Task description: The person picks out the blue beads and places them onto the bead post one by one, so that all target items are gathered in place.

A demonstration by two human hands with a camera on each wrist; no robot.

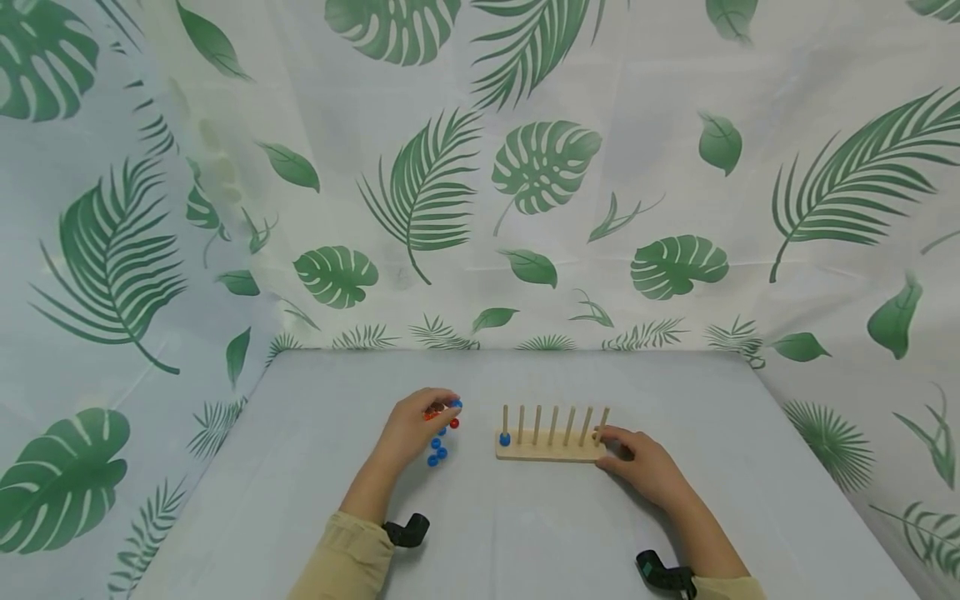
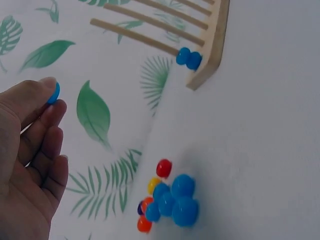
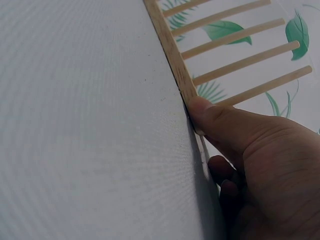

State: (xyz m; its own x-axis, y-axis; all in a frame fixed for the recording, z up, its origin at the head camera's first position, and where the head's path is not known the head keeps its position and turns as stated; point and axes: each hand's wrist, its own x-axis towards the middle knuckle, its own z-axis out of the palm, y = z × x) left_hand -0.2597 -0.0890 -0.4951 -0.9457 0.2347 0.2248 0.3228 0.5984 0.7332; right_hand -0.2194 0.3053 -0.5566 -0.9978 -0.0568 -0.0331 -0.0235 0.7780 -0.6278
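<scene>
My left hand (image 1: 411, 425) pinches a blue bead (image 2: 55, 93) between thumb and forefinger, raised over the table to the left of a wooden peg rack (image 1: 551, 452). Below that hand lie loose beads: several blue ones (image 2: 184, 211), a red one (image 2: 164, 168), and some orange, yellow and purple ones. The rack carries a row of upright pegs, and two blue beads (image 2: 189, 58) sit at the base of its leftmost peg. At the rack's right end, my right hand (image 1: 645, 467) grips the base, with the thumb (image 3: 202, 107) along its near edge.
A white-covered table (image 1: 465, 533) lies under everything. Behind it and at both sides hang white sheets (image 1: 450, 308) printed with green leaves. Each wrist bears a black camera mount (image 1: 407, 531).
</scene>
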